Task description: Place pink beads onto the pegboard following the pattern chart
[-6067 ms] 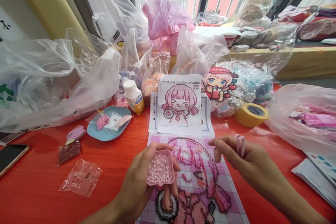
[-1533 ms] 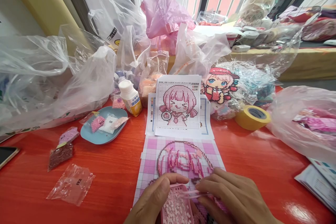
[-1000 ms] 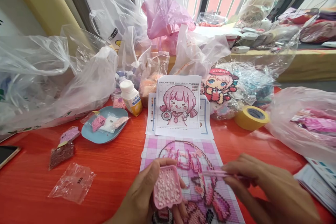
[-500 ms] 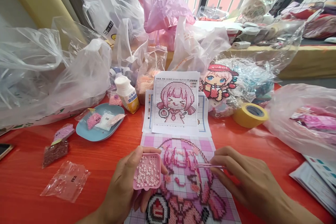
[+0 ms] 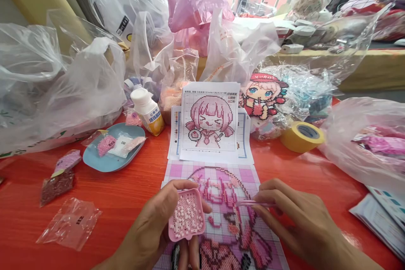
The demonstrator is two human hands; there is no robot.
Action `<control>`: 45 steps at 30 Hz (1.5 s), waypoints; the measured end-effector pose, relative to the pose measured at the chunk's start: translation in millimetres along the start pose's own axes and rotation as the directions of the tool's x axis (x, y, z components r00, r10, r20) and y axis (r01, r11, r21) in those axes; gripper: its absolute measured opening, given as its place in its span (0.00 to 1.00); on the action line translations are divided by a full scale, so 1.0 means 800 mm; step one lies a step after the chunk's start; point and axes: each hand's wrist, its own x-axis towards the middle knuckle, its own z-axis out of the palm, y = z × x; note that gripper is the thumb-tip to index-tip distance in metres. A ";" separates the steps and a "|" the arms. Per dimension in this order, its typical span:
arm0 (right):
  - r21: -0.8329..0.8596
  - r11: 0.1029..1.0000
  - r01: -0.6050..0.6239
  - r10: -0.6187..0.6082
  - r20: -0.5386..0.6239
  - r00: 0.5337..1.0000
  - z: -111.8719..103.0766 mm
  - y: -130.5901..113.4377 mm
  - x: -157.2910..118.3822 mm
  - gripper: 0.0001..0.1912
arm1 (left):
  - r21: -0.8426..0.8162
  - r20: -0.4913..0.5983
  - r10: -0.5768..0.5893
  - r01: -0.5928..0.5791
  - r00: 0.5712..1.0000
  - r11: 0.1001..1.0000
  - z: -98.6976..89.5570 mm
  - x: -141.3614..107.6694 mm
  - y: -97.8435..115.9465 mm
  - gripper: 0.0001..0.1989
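Note:
Held in my left hand (image 5: 158, 215) is a small pink tray (image 5: 187, 215) of pale beads, its fingers wrapped round the edge and underside. My right hand (image 5: 294, 215) pinches pink tweezers (image 5: 255, 203), whose tips point left over the bead picture (image 5: 218, 257). That picture lies on a pegboard with a purple and white checked pattern, and shows a pink-haired figure outlined in dark beads. The tray hides part of its left side. Behind it stands a printed pattern sheet (image 5: 210, 122) of a similar figure. Whether the tweezers grip a bead is too small to tell.
A blue plate (image 5: 115, 162) with bead packets, a white bottle (image 5: 147, 112) and loose packets (image 5: 58, 185) are at the left. Yellow tape (image 5: 302, 137) and a plastic bag (image 5: 373, 135) sit at the right. More bags line the back.
My left hand and the tray have moved right and slightly down over the picture. The tweezers remain over the picture's right part, slightly lower. The view has shifted a little.

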 end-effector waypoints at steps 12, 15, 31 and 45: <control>-0.028 0.999 0.039 -0.038 0.026 0.999 0.002 -0.002 -0.004 0.05 | 0.492 -0.203 0.186 -0.064 0.961 0.868 0.015 -0.013 0.005 0.25; -0.046 0.997 0.059 -0.057 0.034 0.998 0.001 -0.001 -0.003 0.05 | 0.697 -0.063 0.528 -0.341 0.847 0.630 0.007 -0.011 -0.006 0.24; -0.086 0.992 0.093 -0.091 0.030 0.995 0.003 0.003 -0.004 0.05 | 0.706 0.008 0.469 -0.337 0.883 0.623 0.003 -0.015 -0.012 0.27; -0.078 0.994 0.072 -0.073 -0.010 0.997 0.001 0.000 0.001 0.06 | 0.234 -0.097 -0.070 0.091 0.993 0.968 0.015 -0.016 -0.004 0.32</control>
